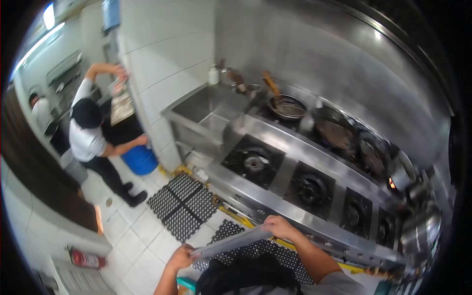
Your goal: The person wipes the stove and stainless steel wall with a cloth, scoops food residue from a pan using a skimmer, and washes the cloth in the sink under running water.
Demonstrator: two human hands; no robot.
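Stretched between my two hands, in front of my body, is a greyish, thin strip of material. It looks like a plastic bag or a folded cloth; I cannot tell which. My left hand grips its left end, with the fingers closed. At the other end, my right hand is closed on it near the front edge of the stove. Below the strip, a black garment or apron covers my front.
A steel stove with several burners runs along the right, pans behind it. Beside it is a sink. Black mats cover floor tiles. A co-worker bends by a blue bin. A fire extinguisher is lower left.
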